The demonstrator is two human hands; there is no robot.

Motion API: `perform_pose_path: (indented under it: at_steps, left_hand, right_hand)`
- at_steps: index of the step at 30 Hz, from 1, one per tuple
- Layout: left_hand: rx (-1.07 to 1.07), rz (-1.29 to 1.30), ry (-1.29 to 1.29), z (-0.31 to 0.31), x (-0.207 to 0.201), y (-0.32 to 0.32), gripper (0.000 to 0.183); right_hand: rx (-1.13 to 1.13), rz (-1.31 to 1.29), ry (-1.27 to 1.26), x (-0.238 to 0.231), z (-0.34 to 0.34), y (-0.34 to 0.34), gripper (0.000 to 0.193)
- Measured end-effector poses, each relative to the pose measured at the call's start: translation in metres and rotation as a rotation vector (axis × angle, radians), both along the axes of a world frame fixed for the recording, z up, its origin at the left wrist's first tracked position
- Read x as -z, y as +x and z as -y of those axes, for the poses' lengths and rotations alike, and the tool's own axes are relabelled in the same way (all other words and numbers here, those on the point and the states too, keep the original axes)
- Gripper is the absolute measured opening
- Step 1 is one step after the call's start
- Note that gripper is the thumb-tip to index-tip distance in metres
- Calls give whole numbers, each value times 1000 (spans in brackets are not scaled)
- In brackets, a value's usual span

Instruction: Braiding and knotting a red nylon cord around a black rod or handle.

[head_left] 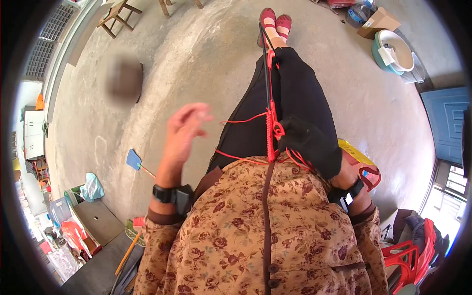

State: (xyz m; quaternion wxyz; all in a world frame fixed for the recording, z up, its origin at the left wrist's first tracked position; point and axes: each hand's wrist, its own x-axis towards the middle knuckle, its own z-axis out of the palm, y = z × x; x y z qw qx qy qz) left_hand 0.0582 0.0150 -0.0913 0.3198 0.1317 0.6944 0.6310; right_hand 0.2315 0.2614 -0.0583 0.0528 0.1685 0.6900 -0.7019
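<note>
My left hand is bare and somewhat blurred, raised to the left of my lap. A gap shows between its thumb and curled fingers, and nothing is visible in it. My right hand, in a black glove, closes on red cord beside my lap; its fingertips are partly hidden. Tight red coils wrap a black strand that runs up between my legs toward my shoes. A loose red cord end trails leftward toward my left hand. Another length of red cord crosses my lap.
A blurred brown object and a blue fly swatter are at the left. Wooden stools stand far left. Basins and a cardboard box sit far right. A red-and-yellow bag lies beside my right arm, near a red chair.
</note>
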Motion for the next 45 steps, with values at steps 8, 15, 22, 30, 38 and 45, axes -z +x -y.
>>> perform_pose_path:
  at_steps: [8, 15, 22, 30, 38, 45]
  left_hand:
    - [355, 208, 205, -78, -17, 22, 19]
    - [351, 79, 3, -46, -11, 32, 22]
    - [379, 556, 268, -24, -54, 20, 22]
    - [165, 361, 915, -19, -58, -16, 21]
    - [-299, 94, 200, -30, -23, -31, 23]
    - [228, -90, 192, -90, -47, 26, 24]
  right_hand:
    - [-304, -34, 273, 15, 11, 1, 36]
    - [-348, 25, 381, 6, 14, -8, 41]
    - [-71, -5, 360, 14, -27, 34, 31]
    - [977, -106, 427, -42, -143, 48, 26]
    - [314, 106, 310, -15, -94, 38, 28]
    - [192, -153, 311, -67, -19, -4, 30]
